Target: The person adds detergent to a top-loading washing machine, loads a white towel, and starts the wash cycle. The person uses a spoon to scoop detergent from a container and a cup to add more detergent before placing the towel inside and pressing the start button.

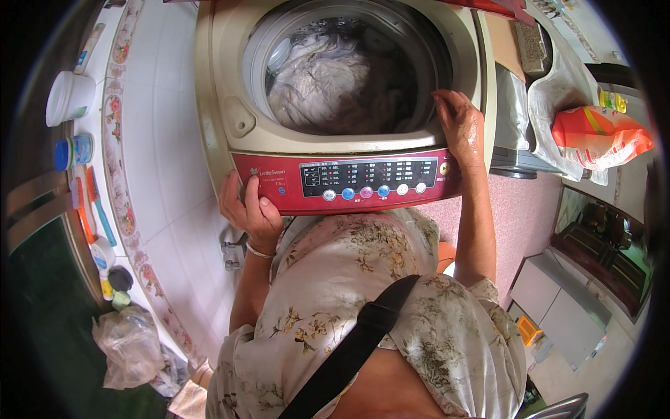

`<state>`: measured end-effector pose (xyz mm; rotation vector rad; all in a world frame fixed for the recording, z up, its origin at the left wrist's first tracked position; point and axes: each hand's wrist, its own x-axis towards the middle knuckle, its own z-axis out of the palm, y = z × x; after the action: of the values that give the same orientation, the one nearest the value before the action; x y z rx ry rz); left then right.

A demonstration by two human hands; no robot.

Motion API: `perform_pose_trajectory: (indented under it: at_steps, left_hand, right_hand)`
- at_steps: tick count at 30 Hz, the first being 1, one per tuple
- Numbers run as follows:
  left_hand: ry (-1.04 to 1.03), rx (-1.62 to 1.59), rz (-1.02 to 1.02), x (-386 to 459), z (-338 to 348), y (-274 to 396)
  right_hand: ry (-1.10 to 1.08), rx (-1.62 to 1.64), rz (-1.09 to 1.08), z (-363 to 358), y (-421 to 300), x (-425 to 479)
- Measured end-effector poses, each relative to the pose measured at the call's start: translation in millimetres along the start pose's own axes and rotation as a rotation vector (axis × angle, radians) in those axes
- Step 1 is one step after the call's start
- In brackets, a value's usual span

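Observation:
A top-loading Little Swan washing machine (220,125) stands in front of me, its tub open. In the drum, wet pale and dark laundry (319,78) lies in water that looks dark on the right. My left hand (251,209) rests at the left end of the red control panel (285,201), fingers apart. At the right edge of the tub opening, my right hand (461,123) is wet, with its fingers bent over the rim and nothing visible in them. Several round buttons (366,193) run along the panel's lower edge, with small red lights above.
On the left tiled ledge stand a white tub (70,98), a blue-lidded jar (74,152), brushes (98,204) and a plastic bag (131,345). An orange detergent bag (599,137) lies on a covered surface at right. Grey cabinets (560,309) stand at lower right.

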<state>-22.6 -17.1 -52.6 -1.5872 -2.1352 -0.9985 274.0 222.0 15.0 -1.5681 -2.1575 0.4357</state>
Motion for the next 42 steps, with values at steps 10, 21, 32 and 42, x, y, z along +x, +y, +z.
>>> perform_pose_trajectory:
  at_steps: [10, 21, 32, 42]
  left_hand:
    - [0.008, 0.01, 0.035, 2.2, -0.4, 0.2]
    - [0.006, 0.014, 0.033, 2.0, -0.3, 0.0]
    - [-0.002, 0.01, 0.028, 2.5, -1.3, 1.1]
    - [0.007, 0.01, 0.034, 4.2, -1.6, 2.5]
  right_hand:
    - [-0.002, 0.011, 0.013, -0.2, -1.2, -0.5]
    - [0.005, 0.008, 0.01, 0.0, -1.4, -0.5]
    - [0.002, 0.007, 0.002, -0.2, -1.3, -0.4]
    - [0.003, 0.027, 0.004, 0.2, -0.1, -0.6]
